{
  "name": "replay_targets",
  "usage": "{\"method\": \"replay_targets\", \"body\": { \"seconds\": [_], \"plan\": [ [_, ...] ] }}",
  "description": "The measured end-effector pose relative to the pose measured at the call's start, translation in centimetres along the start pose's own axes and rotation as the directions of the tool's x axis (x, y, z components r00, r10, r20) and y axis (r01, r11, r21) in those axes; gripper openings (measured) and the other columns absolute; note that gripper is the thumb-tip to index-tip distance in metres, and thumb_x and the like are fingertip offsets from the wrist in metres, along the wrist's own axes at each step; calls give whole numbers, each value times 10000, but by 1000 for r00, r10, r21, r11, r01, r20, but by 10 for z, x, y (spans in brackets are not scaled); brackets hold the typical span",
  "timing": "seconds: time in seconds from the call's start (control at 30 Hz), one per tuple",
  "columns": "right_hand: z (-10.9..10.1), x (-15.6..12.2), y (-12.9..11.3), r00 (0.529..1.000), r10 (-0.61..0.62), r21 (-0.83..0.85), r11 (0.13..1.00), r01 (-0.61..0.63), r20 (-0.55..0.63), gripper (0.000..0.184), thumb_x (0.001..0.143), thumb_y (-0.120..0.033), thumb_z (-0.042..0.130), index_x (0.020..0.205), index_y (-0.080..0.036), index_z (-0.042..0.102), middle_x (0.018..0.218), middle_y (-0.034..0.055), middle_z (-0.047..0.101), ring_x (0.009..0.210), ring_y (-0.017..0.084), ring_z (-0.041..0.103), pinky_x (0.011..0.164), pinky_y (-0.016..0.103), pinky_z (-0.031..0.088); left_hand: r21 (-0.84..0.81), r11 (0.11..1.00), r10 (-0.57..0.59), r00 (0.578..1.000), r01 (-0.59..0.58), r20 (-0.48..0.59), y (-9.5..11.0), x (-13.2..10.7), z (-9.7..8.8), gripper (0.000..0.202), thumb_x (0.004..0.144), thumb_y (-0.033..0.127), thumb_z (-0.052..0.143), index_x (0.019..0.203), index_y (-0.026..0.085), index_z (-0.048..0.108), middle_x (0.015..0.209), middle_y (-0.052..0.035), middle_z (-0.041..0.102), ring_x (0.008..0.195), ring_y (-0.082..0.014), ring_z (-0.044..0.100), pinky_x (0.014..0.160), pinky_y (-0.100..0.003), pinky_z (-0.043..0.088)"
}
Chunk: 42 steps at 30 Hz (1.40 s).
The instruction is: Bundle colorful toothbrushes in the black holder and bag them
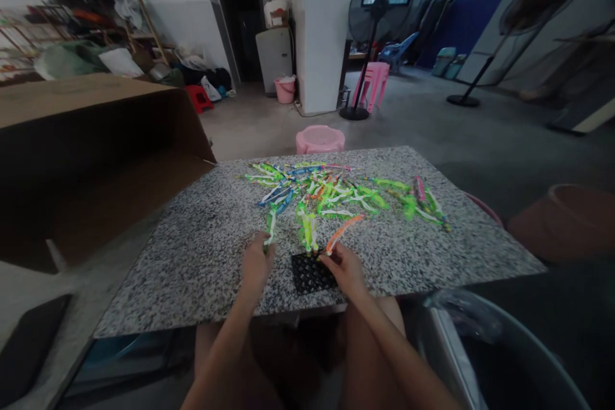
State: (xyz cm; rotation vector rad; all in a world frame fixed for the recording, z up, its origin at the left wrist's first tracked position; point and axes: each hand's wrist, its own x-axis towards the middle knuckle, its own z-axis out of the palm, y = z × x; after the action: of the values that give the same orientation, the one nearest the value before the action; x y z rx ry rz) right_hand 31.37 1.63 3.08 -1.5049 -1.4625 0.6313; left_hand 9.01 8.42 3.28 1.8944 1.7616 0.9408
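Observation:
My left hand (256, 260) is closed on the near end of a green strip with a white band (273, 221), which points away from me. My right hand (346, 270) pinches the near end of an orange strip (344, 232) that slants up to the right. Between my hands, near the table's front edge, lies a black studded pad (311, 275). Yellow-green strips (307, 225) reach down to its far edge. Farther back is a loose pile of green, blue, orange and pink strips (331, 191); their exact kind is too small to make out.
A speckled stone-like table (202, 256) spreads before me. To the left stands an open cardboard box (158, 99). At the lower right is a bin with a plastic liner (509, 327). Beyond the table are a pink stool (319, 136) and a standing fan (354, 113).

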Motion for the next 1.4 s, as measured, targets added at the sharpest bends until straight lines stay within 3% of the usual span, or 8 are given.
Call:
{"method": "replay_targets", "body": {
  "seconds": [0.17, 0.3, 0.53, 0.6, 0.73, 0.93, 1.2, 1.4],
  "plan": [
    [6, 10, -10, 999, 45, -307, 951, -38, 16, 94, 773, -271, 639, 776, -215, 564, 631, -20, 638, 578, 158, 577, 565, 238, 361, -639, 760, -157, 988, 121, 1, -24, -30, 15, 385, 721, 387, 660, 1030, 182, 555, 930, -44, 670, 842, -182, 657, 800, -329, 514],
    [9, 7, -10, 998, 27, -417, 909, 0, 59, 85, 796, -243, 640, 848, -214, 579, 702, 1, 678, 642, 171, 623, 584, 232, 370, -777, 614, -232, 973, 136, -14, -22, -44, 18, 559, 601, 333, 782, 1091, 191, 552, 947, -26, 681, 885, -180, 671, 862, -328, 501],
    [15, 1, -3, 997, -25, -418, 907, 53, 71, 115, 822, -264, 632, 914, -205, 596, 793, 21, 712, 703, 178, 651, 633, 244, 412, -908, 233, -294, 915, 349, 277, 9, -53, -5, 298, 590, 366, 810, 758, 157, 680, 876, -62, 720, 946, -202, 658, 900, -322, 495],
    [12, 3, -3, 997, -9, -373, 927, 37, 77, 134, 798, -260, 653, 914, -211, 608, 805, 16, 721, 722, 178, 661, 653, 247, 429, -914, 296, -257, 945, 277, 203, 21, -57, 3, 320, 607, 380, 795, 823, 160, 708, 899, -52, 723, 926, -189, 652, 886, -317, 491],
    [2, 5, -6, 989, -13, -221, 974, 47, 150, 121, 790, -232, 642, 909, -223, 620, 806, -4, 727, 744, 162, 675, 694, 247, 458, -795, 597, -63, 995, 105, 83, 35, -59, 33, 280, 661, 379, 755, 837, 165, 716, 804, -18, 713, 765, -159, 630, 761, -282, 498],
    [2, 4, -8, 989, -5, -180, 983, 32, 147, 138, 780, -171, 594, 906, -222, 622, 841, 5, 737, 793, 174, 693, 725, 260, 478, -437, 869, 242, 969, -234, -38, 39, -51, 51, 149, 819, 325, 636, 871, 192, 678, 815, -27, 695, 764, -163, 635, 739, -268, 489],
    [5, 5, -7, 989, 26, -349, 937, 27, 147, 154, 752, -138, 602, 886, -213, 614, 800, 9, 722, 775, 191, 686, 694, 251, 453, -175, 901, 368, 913, -397, -179, 31, -56, 63, 153, 900, 328, 559, 961, 196, 609, 826, -27, 703, 715, -151, 666, 694, -251, 507],
    [4, 8, -6, 980, 21, -363, 930, 53, 196, 135, 785, -149, 593, 904, -211, 610, 851, 16, 732, 807, 193, 693, 703, 246, 453, -89, 864, 490, 868, -495, -78, 27, -48, 58, 123, 908, 314, 546, 923, 202, 594, 815, -30, 688, 757, -172, 660, 709, -281, 516]
  ]
}}
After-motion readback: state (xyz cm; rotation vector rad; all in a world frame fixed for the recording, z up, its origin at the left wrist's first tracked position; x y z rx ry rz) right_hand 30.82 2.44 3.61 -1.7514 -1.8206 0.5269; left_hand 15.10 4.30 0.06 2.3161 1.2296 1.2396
